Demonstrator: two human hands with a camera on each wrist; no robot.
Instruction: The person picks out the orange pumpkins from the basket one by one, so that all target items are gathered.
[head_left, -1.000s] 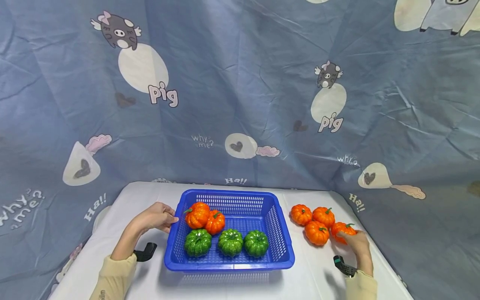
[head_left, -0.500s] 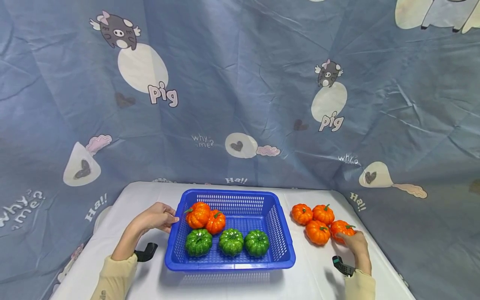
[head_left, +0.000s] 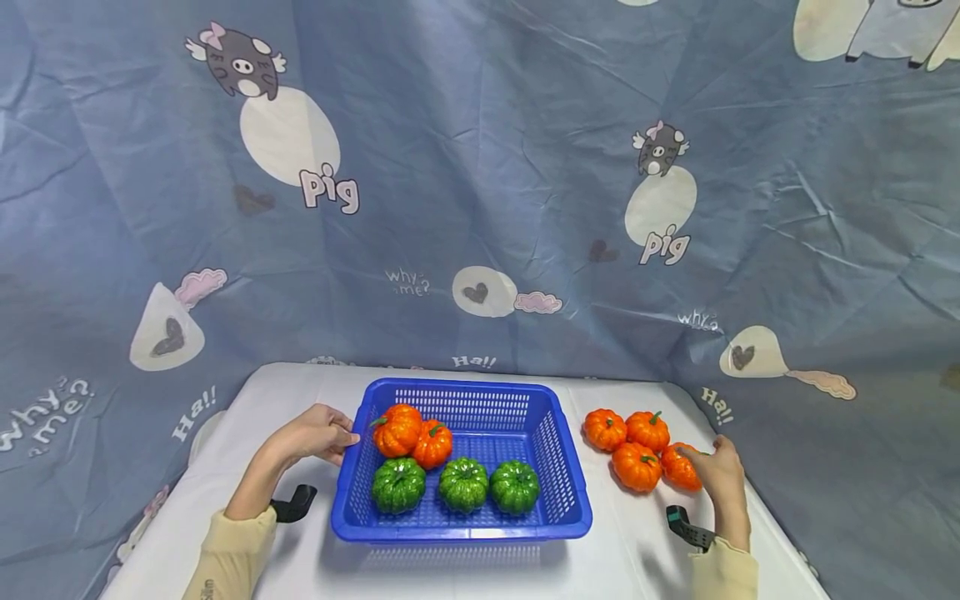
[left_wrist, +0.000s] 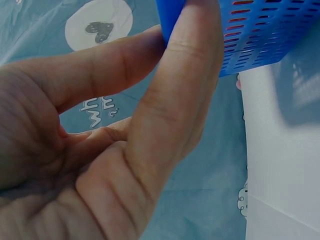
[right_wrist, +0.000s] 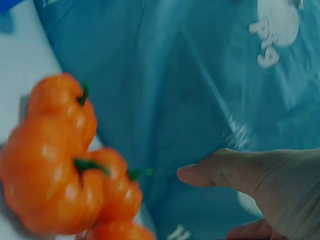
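My left hand (head_left: pixel 318 435) pinches the left rim of a blue plastic basket (head_left: pixel 465 533) between thumb and fingers; the left wrist view shows the thumb (left_wrist: pixel 125 62) against the basket wall (left_wrist: pixel 250 37). Inside the basket lie two orange pumpkins, a larger one (head_left: pixel 397 431) and a smaller one (head_left: pixel 432 444), behind a row of three green pumpkins (head_left: pixel 462 485). At the right, my right hand (head_left: pixel 722 475) holds nothing, its thumb spread from the fingers. It is beside the rightmost orange pumpkin (head_left: pixel 678 467) and hides part of it.
Several small orange pumpkins (head_left: pixel 636 467) cluster on the white table (head_left: pixel 615 550) right of the basket. A blue printed cloth (head_left: pixel 480 208) hangs behind and at both sides. Black devices (head_left: pixel 296 504) are strapped to both wrists.
My right hand has let go of the rightmost orange pumpkin and risen slightly, its thumb and fingers spreading apart. My left hand and the basket have stayed in place.
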